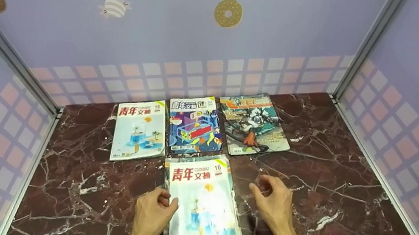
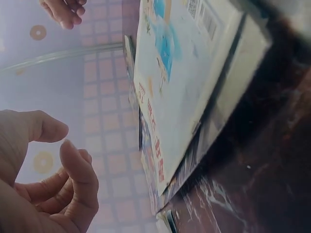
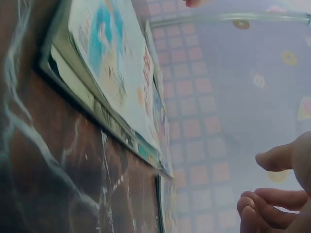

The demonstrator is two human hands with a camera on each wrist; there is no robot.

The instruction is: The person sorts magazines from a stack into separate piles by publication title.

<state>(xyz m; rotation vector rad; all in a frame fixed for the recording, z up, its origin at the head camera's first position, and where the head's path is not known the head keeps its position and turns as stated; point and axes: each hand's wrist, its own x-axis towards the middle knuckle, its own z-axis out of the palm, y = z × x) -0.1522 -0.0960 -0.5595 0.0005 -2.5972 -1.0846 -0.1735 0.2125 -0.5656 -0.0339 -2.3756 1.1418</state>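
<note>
A white magazine with red title letters and a blue beach picture (image 1: 199,210) lies on at least one other magazine (image 3: 73,77), whose edges stick out beneath it. My left hand (image 1: 151,215) hovers by the left edge of this pile, fingers loosely curled, holding nothing. To the pile's right, my right hand (image 1: 274,202) is raised above the table, thumb and fingers apart with nothing between them. Both wrist views show a gap between each hand and the pile. How many magazines lie under the top one cannot be told.
Behind the pile, three magazines lie in a row: a white one (image 1: 140,131), a purple-blue one (image 1: 196,126) and a teal one with a white figure (image 1: 255,125). The dark red marbled table (image 1: 84,190) is bounded by lilac panels (image 1: 172,33) at the back and both sides.
</note>
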